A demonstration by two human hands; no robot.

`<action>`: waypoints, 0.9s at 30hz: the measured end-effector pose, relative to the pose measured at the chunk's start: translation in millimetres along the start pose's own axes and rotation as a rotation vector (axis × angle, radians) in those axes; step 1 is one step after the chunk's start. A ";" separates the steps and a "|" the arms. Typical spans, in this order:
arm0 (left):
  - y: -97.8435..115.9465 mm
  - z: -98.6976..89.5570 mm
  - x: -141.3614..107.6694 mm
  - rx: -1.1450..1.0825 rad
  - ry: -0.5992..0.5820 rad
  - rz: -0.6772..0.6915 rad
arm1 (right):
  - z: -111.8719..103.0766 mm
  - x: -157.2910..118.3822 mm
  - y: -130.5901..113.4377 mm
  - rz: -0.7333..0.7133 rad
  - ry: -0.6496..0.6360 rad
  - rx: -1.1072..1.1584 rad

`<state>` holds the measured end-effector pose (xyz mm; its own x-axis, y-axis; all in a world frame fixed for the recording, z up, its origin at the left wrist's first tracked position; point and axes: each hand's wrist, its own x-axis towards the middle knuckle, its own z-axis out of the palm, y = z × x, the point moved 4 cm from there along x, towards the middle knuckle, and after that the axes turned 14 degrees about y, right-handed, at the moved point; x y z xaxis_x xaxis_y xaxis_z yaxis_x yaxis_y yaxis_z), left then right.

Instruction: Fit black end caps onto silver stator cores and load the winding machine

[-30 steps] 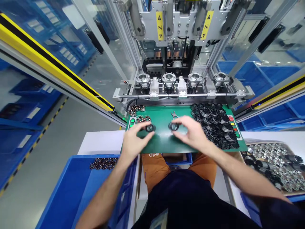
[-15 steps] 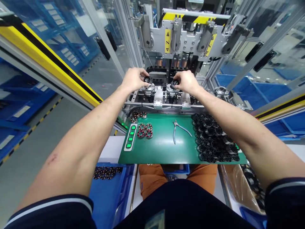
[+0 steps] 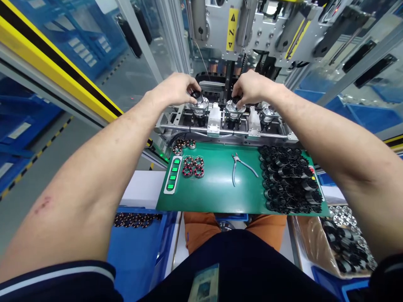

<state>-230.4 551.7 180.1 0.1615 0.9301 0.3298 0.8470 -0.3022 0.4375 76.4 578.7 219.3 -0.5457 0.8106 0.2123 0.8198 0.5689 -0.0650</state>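
My left hand (image 3: 181, 89) is closed on a black ring-shaped stator core (image 3: 196, 96) at the top of the left metal fixture (image 3: 200, 110). Over the middle fixture (image 3: 234, 112), my right hand (image 3: 251, 89) pinches a second black stator core (image 3: 236, 100). Both cores sit at the fixture tops; fingers partly cover them. On the green board (image 3: 220, 197) below, wire cutters (image 3: 242, 166) lie with handles apart. Copper-wound stators (image 3: 193, 166) rest at the board's left, and many black cores (image 3: 291, 180) crowd its right side.
A machine head (image 3: 252, 31) hangs above the fixtures. A strip of green-lit buttons (image 3: 172, 175) is at the board's left edge. Low on the left stands a blue bin (image 3: 132, 260) of wound stators; a box (image 3: 311, 247) of metal and black parts is at right.
The view has shifted closer to the fixtures, and the machine head appears higher. Both hands remain at the same two fixtures, and the black cores now sit lower in them.
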 end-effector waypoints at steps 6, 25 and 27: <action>8.3 -5.5 3.0 0.081 -0.079 0.039 | -11.7 -2.5 -6.8 -0.025 -0.072 -0.028; 2.8 0.3 -1.4 0.069 -0.104 0.058 | 65.5 -104.8 -35.2 0.096 0.233 0.043; 2.8 2.8 2.2 0.094 -0.109 0.065 | 65.8 -104.8 -36.5 0.113 0.265 0.051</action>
<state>-226.2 553.5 179.7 0.2675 0.9278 0.2601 0.8757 -0.3467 0.3362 92.2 482.1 135.3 -0.3813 0.8087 0.4479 0.8595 0.4885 -0.1504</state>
